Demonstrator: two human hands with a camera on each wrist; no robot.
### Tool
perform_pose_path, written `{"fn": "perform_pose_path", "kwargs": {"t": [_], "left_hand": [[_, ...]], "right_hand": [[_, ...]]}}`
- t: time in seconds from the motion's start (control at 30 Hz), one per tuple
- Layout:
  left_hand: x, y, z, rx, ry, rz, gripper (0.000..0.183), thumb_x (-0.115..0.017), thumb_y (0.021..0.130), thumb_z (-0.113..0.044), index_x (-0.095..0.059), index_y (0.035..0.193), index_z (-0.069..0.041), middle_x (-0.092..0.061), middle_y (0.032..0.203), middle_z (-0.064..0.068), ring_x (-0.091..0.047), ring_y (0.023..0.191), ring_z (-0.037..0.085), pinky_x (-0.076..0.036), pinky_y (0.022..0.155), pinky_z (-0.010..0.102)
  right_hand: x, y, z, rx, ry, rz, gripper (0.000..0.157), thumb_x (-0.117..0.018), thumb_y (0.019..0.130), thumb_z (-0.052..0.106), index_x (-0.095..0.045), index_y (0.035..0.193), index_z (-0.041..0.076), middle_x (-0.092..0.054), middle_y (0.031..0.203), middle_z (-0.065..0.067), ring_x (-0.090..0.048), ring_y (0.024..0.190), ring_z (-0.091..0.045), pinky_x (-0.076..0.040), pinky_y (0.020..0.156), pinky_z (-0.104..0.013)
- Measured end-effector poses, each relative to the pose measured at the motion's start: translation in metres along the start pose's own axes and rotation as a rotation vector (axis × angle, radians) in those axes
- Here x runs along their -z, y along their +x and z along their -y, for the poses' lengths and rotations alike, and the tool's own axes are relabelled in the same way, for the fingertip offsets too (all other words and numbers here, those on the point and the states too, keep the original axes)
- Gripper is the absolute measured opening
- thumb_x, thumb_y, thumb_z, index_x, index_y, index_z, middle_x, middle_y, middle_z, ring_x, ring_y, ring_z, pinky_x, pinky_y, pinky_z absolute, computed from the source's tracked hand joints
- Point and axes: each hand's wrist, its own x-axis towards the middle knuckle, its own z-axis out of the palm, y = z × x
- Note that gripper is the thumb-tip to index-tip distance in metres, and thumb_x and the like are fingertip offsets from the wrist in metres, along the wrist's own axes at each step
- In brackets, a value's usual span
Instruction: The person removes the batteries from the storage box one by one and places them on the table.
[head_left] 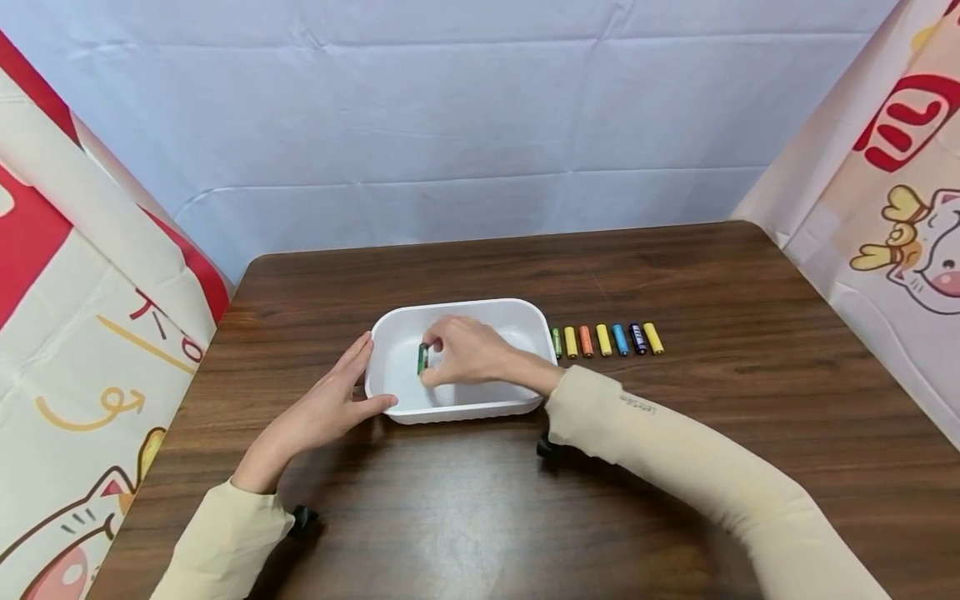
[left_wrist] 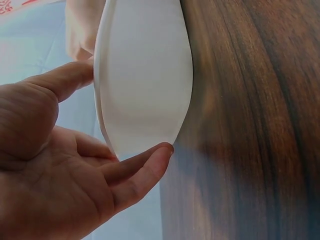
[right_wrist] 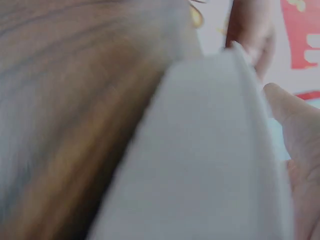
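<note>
A white plastic basin (head_left: 459,412) rests on the table. My left hand (head_left: 341,396) holds its left end, the thumb over the near rim and the fingers along the outer end wall; in the left wrist view the hand (left_wrist: 65,165) spans the basin's corner (left_wrist: 145,100). Inside the basin, my right hand (head_left: 472,350) pinches a green and dark battery (head_left: 423,358) between thumb and fingers, near the left half. In the right wrist view the basin's side wall (right_wrist: 200,150) covers much of the frame and hides the battery; part of the right hand (right_wrist: 302,135) shows.
Right of the basin, several batteries (head_left: 603,340) stand or lie in a spaced row: green, yellow, orange, blue and dark blue. The green one (head_left: 557,342) is right beside the basin's rim. A brown wooden table (head_left: 450,517) ends at a white cloth backdrop (head_left: 480,125).
</note>
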Motion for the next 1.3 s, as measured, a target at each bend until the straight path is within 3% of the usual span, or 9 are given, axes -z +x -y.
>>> {"fn": "perform_pose_path", "kwargs": {"t": [0.27, 0.47, 0.8, 1.03, 1.3], "left_hand": [[0.001, -0.001, 0.000, 0.014, -0.007, 0.010, 0.096, -0.072, 0.099, -0.033, -0.011, 0.161, 0.009, -0.004, 0.171, 0.021, -0.035, 0.147, 0.037, -0.049, 0.101, 0.049], [0.001, -0.002, 0.002, 0.016, 0.000, 0.013, 0.097, -0.072, 0.099, -0.035, -0.011, 0.162, 0.008, -0.004, 0.171, 0.020, -0.029, 0.150, 0.038, -0.046, 0.104, 0.051], [0.000, -0.001, 0.003, 0.008, -0.026, 0.018, 0.096, -0.072, 0.099, -0.032, -0.011, 0.161, 0.009, -0.003, 0.172, 0.020, -0.028, 0.150, 0.038, -0.048, 0.103, 0.050], [0.000, 0.000, 0.002, -0.005, -0.040, 0.017, 0.096, -0.073, 0.099, -0.031, -0.011, 0.162, 0.008, -0.004, 0.171, 0.021, -0.035, 0.147, 0.037, -0.051, 0.099, 0.047], [0.001, 0.001, 0.002, -0.007, -0.044, 0.021, 0.097, -0.074, 0.098, -0.032, -0.011, 0.162, 0.007, -0.004, 0.171, 0.020, -0.047, 0.139, 0.034, -0.053, 0.096, 0.042]], "right_hand": [[0.061, -0.039, -0.034, -0.077, 0.165, -0.124, 0.035, -0.073, 0.076, 0.028, -0.071, 0.106, 0.009, -0.065, 0.097, -0.003, -0.058, 0.089, -0.017, -0.048, 0.079, -0.032], [0.106, -0.079, -0.059, -0.148, 0.169, -0.197, 0.034, -0.076, 0.081, 0.023, -0.070, 0.111, 0.007, -0.068, 0.099, -0.006, -0.060, 0.091, -0.020, -0.050, 0.081, -0.036], [0.164, -0.145, -0.095, -0.247, 0.124, -0.302, 0.038, -0.078, 0.089, 0.017, -0.067, 0.123, 0.005, -0.068, 0.106, -0.008, -0.060, 0.092, -0.018, -0.046, 0.078, -0.016], [0.178, -0.180, -0.130, -0.278, 0.078, -0.345, 0.033, -0.079, 0.089, 0.013, -0.067, 0.120, 0.010, -0.066, 0.104, -0.006, -0.059, 0.088, -0.010, -0.043, 0.074, -0.013], [0.162, -0.202, -0.178, -0.304, 0.067, -0.270, 0.040, -0.078, 0.090, 0.010, -0.064, 0.127, 0.003, -0.065, 0.109, -0.011, -0.058, 0.089, -0.007, -0.044, 0.074, -0.012]]}}
